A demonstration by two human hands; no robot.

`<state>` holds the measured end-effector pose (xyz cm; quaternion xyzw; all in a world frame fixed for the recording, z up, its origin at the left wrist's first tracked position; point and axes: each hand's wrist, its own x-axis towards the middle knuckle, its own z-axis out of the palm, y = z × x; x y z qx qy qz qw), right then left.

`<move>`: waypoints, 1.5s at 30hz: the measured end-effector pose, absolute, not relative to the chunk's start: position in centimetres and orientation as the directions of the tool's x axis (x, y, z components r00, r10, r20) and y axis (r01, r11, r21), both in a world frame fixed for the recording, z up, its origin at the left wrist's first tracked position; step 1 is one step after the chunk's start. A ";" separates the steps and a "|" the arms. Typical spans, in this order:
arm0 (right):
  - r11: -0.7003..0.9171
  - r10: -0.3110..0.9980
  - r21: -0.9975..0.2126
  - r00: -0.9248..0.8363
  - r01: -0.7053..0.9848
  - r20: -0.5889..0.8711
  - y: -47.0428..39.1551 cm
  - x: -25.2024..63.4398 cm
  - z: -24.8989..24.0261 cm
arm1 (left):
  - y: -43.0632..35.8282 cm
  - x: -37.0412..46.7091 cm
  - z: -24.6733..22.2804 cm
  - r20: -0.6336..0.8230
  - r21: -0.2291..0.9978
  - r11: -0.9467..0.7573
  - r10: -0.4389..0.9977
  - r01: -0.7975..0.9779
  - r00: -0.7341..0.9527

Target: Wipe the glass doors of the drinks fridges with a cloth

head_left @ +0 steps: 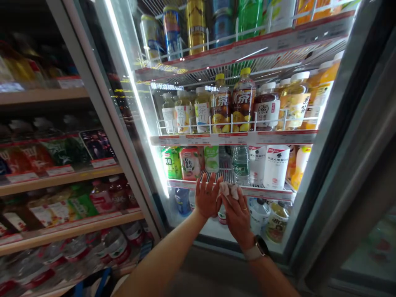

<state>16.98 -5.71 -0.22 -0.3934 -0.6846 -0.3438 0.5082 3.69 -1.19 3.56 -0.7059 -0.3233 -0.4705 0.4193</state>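
A lit drinks cooler stands before me, seen through glass. My left hand [208,197] is spread with its fingers pointing up, in front of the lower shelf edge, and holds nothing. Close beside it on the right, my right hand [237,212] presses a crumpled white cloth [229,190] under its fingertips. Behind the hands a clear water bottle [241,165] and a green-labelled bottle [211,159] stand on the shelf. A watch [261,246] is on my right wrist.
Tea bottles [244,101] and other drinks line the middle shelf [235,138]. Cans [196,27] stand on the shelf above. On the left are wooden shelves [71,178] with packed bottles and a phone-like screen [97,144]. A dark frame borders the cooler's right side.
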 end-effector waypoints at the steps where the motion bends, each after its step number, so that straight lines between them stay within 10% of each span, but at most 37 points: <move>1: 0.445 0.195 0.083 -0.187 0.892 0.963 -5.8 17.6 0.0 | -1.2 3.7 3.6 0.935 -0.287 -0.439 0.065 0.851 0.349; 16: 0.206 -0.009 -0.355 0.365 0.912 0.931 -6.4 27.9 0.9 | -1.5 4.8 1.8 0.957 -0.215 -0.449 0.079 0.867 0.279; 33: 0.409 0.160 0.187 -0.272 0.893 0.949 -6.1 19.8 -1.2 | -1.4 4.4 1.8 0.952 -0.227 -0.445 0.086 0.866 0.294; 45: 0.164 -0.112 -0.302 0.322 0.939 0.940 -5.7 28.3 1.7 | -1.4 4.5 1.4 0.955 -0.207 -0.445 0.100 0.871 0.278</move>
